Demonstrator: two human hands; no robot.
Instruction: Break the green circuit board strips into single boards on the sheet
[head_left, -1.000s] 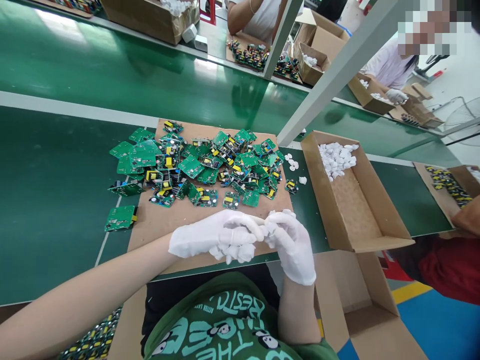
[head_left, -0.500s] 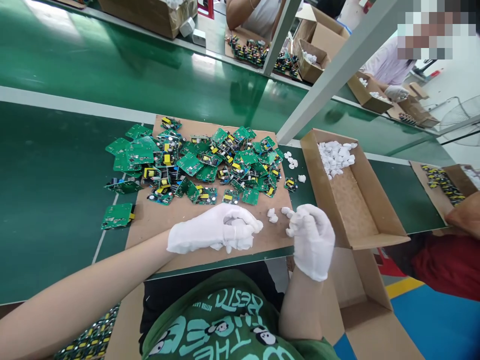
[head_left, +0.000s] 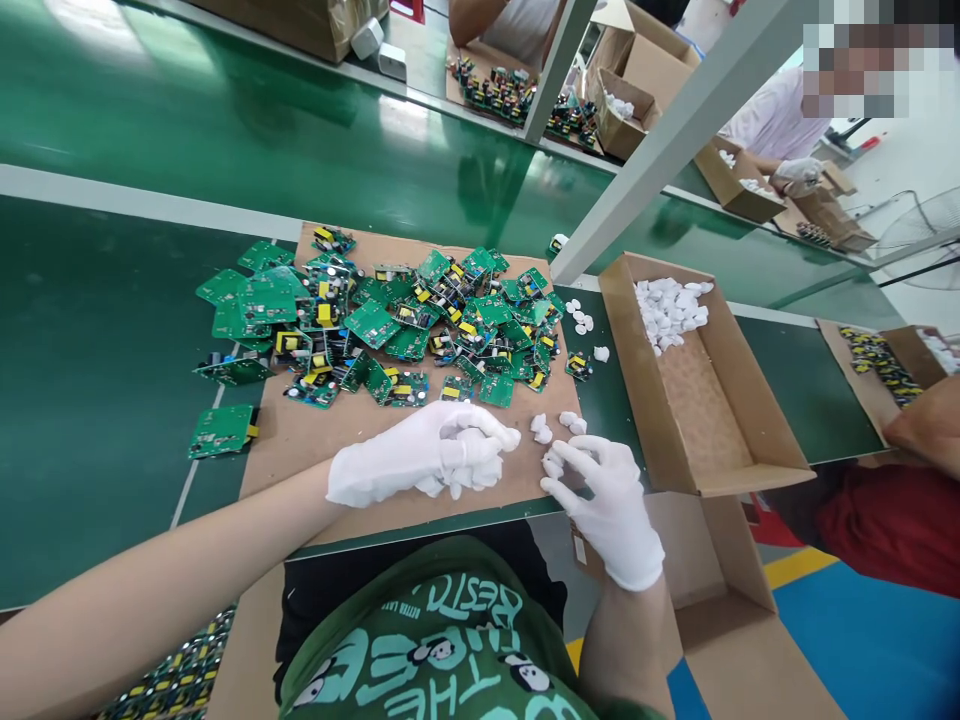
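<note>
My left hand (head_left: 435, 450), in a white glove, is curled with thumb and fingertips brought together over the cardboard sheet (head_left: 322, 440). Small crumpled white pieces (head_left: 457, 482) show beneath its fingers; whether they rest in the palm or on the cardboard I cannot tell. What lies at its fingertips is hidden by white on white. My right hand (head_left: 604, 500), gloved too, has thumb and index finger around a small white piece (head_left: 553, 463). Just beyond it lie two more white clumps (head_left: 573, 423). Behind both hands spreads a heap of green circuit boards (head_left: 420, 320) with yellow components.
To the right stands an open cardboard box (head_left: 720, 400) with white pieces at its far end. A slanted metal post (head_left: 637, 150) rises behind the heap. A single circuit board (head_left: 223, 430) lies at the left. Co-workers sit across the line and at the right.
My right hand has moved left and down, and its fingers have unfolded from a tight pinch to reach around a white piece. My left hand keeps its curled shape.
</note>
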